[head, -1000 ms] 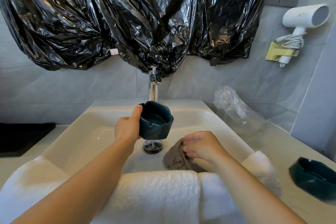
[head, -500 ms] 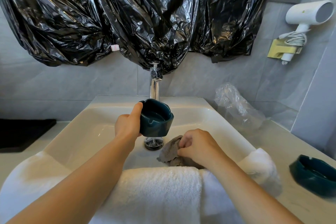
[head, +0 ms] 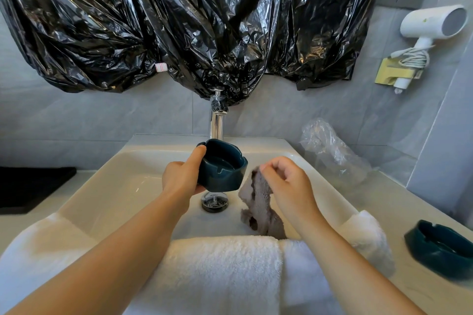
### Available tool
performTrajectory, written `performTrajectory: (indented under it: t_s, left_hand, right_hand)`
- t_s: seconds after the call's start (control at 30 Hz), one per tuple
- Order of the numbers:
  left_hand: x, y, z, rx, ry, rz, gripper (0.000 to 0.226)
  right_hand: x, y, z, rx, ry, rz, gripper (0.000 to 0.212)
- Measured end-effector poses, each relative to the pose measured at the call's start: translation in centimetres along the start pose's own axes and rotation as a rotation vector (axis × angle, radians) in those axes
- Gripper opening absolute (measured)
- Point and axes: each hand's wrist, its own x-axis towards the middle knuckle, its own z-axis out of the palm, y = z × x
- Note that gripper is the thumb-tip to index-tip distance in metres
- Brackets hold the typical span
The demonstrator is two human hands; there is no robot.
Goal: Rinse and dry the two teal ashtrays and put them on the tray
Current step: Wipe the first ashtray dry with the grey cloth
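Two notched teal ceramic ashtrays are seen. The first ashtray is held in the air over the white rectangular sink, just in front of the chrome tap and above the round metal drain. It is tilted, with its hollow turned towards the camera. It is gripped by the left hand: the thumb is laid against the near left wall up to the rim, and the fingers are curled under the base.

Just beside it on the right, a crumpled grey cloth is pinched at its upper edge by the right hand, whose other fingers are curled loosely. The cloth hangs down, and its lower end is bunched on the floor of the sink. Cloth and first ashtray are close, but contact cannot be told.

The second ashtray is set upright on the pale counter at the far right, well apart from both hands.

A thick white towel is draped over the near edge of the sink, under both forearms. A crumpled clear plastic bag lies on the counter behind the sink's right corner. A flat black slab lies on the counter at the left. A crinkled black plastic sheet is hung across the wall above the tap, and a white hair dryer is mounted at the upper right.
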Motion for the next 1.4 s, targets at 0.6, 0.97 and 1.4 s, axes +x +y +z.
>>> performTrajectory:
  t_s: [0.6, 0.97, 1.4]
  left_hand:
    - [-0.9, -0.2, 0.3, 0.147, -0.07, 0.022, 0.036]
    - [-0.9, -0.2, 0.4, 0.466, -0.167, 0.025, 0.052]
    - [-2.6, 1.3, -0.8, 0.906, -0.56, 0.457, 0.035]
  right_hand:
    - [-0.1, 1.1, 0.7, -0.227, -0.362, -0.146, 0.022]
    - [0.1, 0.9, 0.5, -0.168, -0.333, -0.18, 0.008]
    - [0.5, 1.8, 0.3, -0.036, -0.405, -0.004, 0.01]
